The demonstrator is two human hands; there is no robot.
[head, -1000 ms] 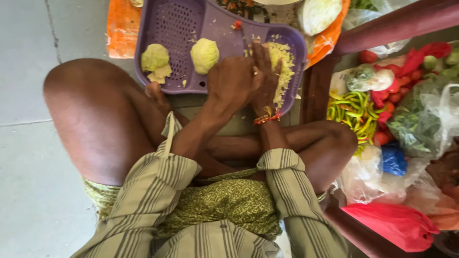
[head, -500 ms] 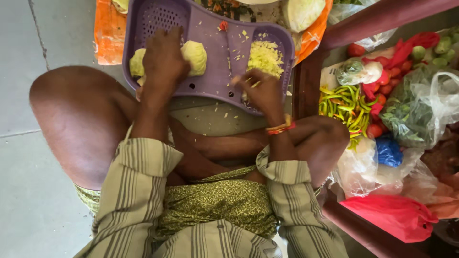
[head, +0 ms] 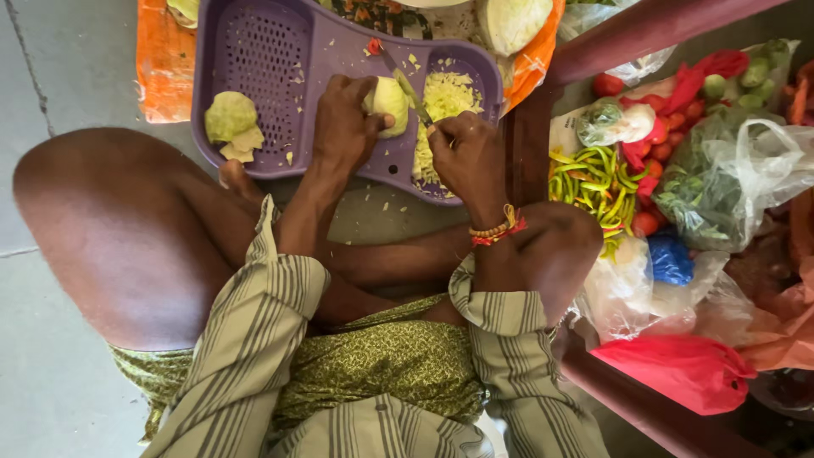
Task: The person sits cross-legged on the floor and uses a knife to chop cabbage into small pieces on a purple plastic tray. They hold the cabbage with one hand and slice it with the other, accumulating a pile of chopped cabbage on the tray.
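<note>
Left hand (head: 343, 119): clenched around a cabbage piece (head: 388, 102), pressing it down on the purple tray (head: 331, 55), near the middle.
Right hand (head: 466, 153): gripping a knife (head: 405, 80) by the handle; the blade lies against the right side of the cabbage piece.
Shreds (head: 445, 106): a pale yellow heap in the tray's right end, just beside the blade, with bits scattered across the tray.
Other cabbage (head: 231, 119): a green chunk with loose leaves in the tray's left end, on the perforated part, well apart from both hands.
Tray: on the floor (head: 51, 102), in front of the seated person's crossed legs.
Wrist: a red and orange thread band (head: 496, 229) on the right.
Right side: green chillies (head: 593, 182), tomatoes (head: 653, 136) and bagged greens (head: 721, 178) heaped past a wooden leg (head: 526, 144).
Far edge: a cut cabbage half (head: 513, 21) on an orange cloth (head: 161, 68).
</note>
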